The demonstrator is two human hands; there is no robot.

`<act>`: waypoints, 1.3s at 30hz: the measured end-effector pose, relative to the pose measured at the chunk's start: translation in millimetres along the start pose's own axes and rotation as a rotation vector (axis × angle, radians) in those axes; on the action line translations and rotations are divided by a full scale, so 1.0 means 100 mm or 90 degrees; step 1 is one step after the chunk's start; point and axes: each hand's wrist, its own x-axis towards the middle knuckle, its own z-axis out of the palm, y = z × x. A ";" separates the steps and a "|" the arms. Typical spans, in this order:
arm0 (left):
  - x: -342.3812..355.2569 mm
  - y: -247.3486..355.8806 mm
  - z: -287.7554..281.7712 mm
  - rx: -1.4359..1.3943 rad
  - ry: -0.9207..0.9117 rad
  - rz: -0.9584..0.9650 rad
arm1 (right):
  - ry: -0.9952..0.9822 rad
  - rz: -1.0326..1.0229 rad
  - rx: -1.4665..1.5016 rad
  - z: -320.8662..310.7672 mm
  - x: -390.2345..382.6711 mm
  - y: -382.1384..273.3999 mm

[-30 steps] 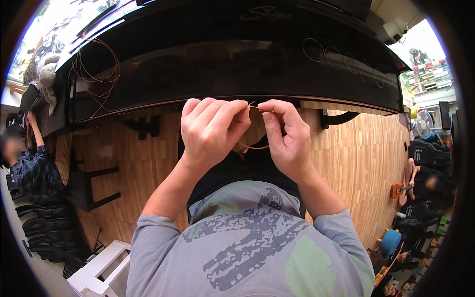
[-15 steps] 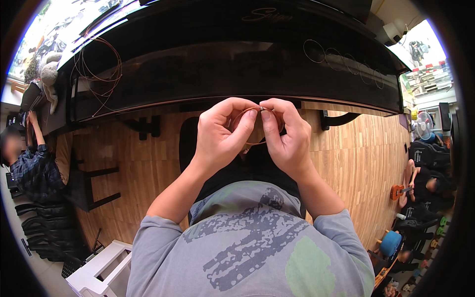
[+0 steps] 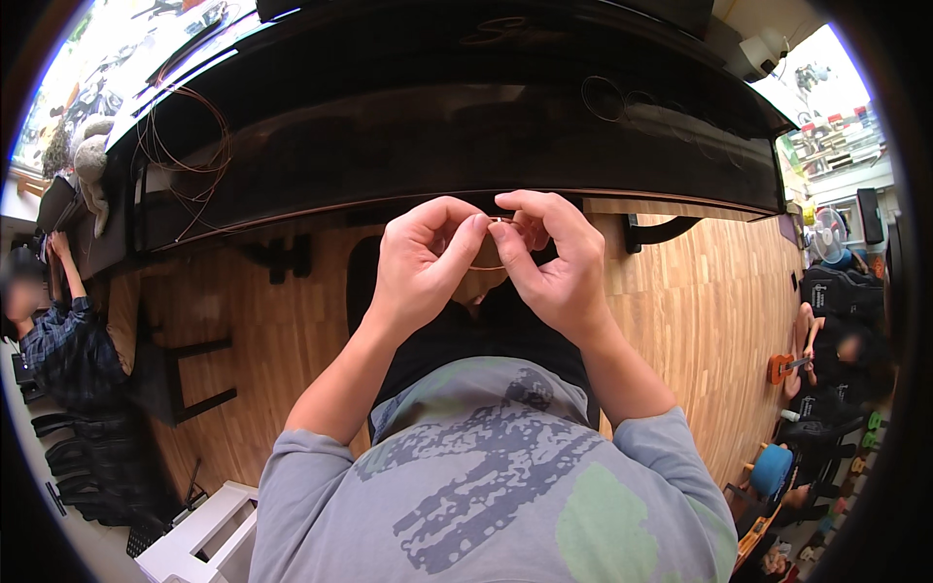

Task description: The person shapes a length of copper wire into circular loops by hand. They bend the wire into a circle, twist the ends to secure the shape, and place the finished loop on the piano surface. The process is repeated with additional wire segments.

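In front of my chest, my left hand [image 3: 425,264] and my right hand [image 3: 559,260] meet fingertip to fingertip over a small loop of thin copper-coloured string [image 3: 488,268]. Thumb and forefinger of my left hand pinch it from the left. My right thumb presses it from the other side, with the right forefinger lifted a little above. Part of the loop is hidden behind my fingers. Beyond my hands is a glossy black piano [image 3: 389,146]. Looser copper-coloured strings [image 3: 229,146] lie coiled on its left part, and thin silvery rings of string [image 3: 624,103] on its right.
A grey plush toy [image 3: 91,160] sits at the far left, near a person in a checked shirt [image 3: 68,340]. Behind are a black bench [image 3: 199,374] and white furniture [image 3: 209,534]. To the right are a fan [image 3: 827,233], a person with a small orange guitar [image 3: 780,369] and a blue stool [image 3: 771,470].
Both hands have shifted slightly left. The right forefinger has lifted off the joined fingertips, and the loop shows less between my hands. The view has turned a little.
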 end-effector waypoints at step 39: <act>0.07 0.05 0.07 0.446 0.178 0.410 | -0.020 0.117 0.160 0.00 -0.07 0.02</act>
